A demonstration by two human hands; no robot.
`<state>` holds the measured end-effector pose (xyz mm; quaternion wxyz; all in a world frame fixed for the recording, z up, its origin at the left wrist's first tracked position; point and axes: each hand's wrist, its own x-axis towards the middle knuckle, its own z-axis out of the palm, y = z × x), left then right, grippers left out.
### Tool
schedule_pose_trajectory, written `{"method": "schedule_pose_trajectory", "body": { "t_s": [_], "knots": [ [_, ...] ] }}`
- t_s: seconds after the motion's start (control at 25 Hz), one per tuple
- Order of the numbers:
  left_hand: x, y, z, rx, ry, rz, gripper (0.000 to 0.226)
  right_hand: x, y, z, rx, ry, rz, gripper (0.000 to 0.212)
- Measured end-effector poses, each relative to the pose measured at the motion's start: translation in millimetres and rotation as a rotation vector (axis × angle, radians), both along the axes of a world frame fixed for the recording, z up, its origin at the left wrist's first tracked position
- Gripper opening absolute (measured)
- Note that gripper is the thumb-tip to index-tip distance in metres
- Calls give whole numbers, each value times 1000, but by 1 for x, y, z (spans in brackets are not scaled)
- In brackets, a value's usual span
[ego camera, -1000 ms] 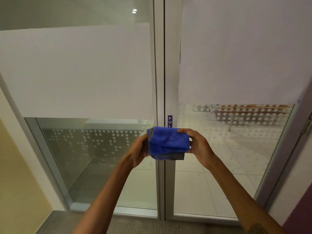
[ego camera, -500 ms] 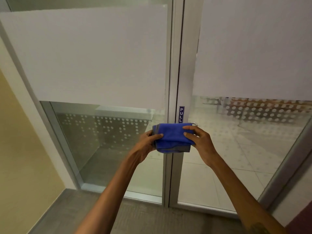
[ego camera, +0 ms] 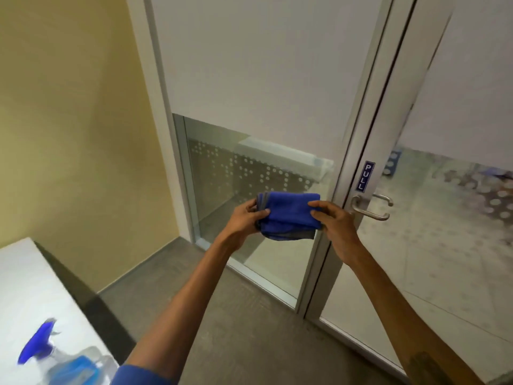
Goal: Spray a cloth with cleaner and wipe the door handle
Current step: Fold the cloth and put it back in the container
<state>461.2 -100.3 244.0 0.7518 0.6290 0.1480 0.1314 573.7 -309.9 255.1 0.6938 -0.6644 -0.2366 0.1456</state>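
Note:
A folded blue cloth (ego camera: 288, 215) with a grey edge is held between both hands in front of the glass door. My left hand (ego camera: 247, 220) grips its left end and my right hand (ego camera: 333, 220) pinches its right end. The silver lever door handle (ego camera: 370, 208) sits just right of my right hand, apart from the cloth, below a blue PULL sticker (ego camera: 365, 176). A clear spray bottle (ego camera: 63, 359) with a blue trigger head and blue liquid lies blurred on a white table at the lower left.
The white table (ego camera: 25, 279) fills the lower left corner beside a yellow wall (ego camera: 69, 120). Aluminium-framed glass doors (ego camera: 358, 151) with frosted film stand ahead. Grey floor (ego camera: 236, 315) lies between the table and the door.
The view has swung left and down, bringing the table and spray bottle into sight. Both hands and the cloth have come off the door handle, which is now uncovered to their right.

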Motion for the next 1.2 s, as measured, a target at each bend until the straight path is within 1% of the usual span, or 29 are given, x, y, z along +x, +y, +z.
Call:
{"method": "schedule_pose_trajectory", "body": {
  "t_s": [0.16,0.28,0.36,0.44,0.6,0.84,0.92,1.04,1.2],
  "knots": [
    [-56,1,-14,-53,47,244,25,-24,26,-17,0,96,120,20],
    [-102,4,-24,-72,94,322,30,-48,48,-31,-59,146,228,28],
    [-133,8,-33,-71,140,379,33,-69,64,-40,-119,149,323,33],
    [-165,13,-42,-87,177,449,34,-91,81,-50,-130,149,397,36],
    [-228,17,-63,-112,161,688,36,-142,120,-74,-134,163,470,28],
    [-320,22,-105,-98,209,984,38,-226,181,-118,-287,179,526,26],
    [-350,27,-119,-96,243,1042,38,-254,196,-132,-334,201,562,25],
    [-393,39,-140,-113,314,1100,37,-295,217,-154,-405,218,636,19],
    [-436,49,-170,-167,434,1183,42,-342,234,-180,-542,222,765,29]
  ]
}}
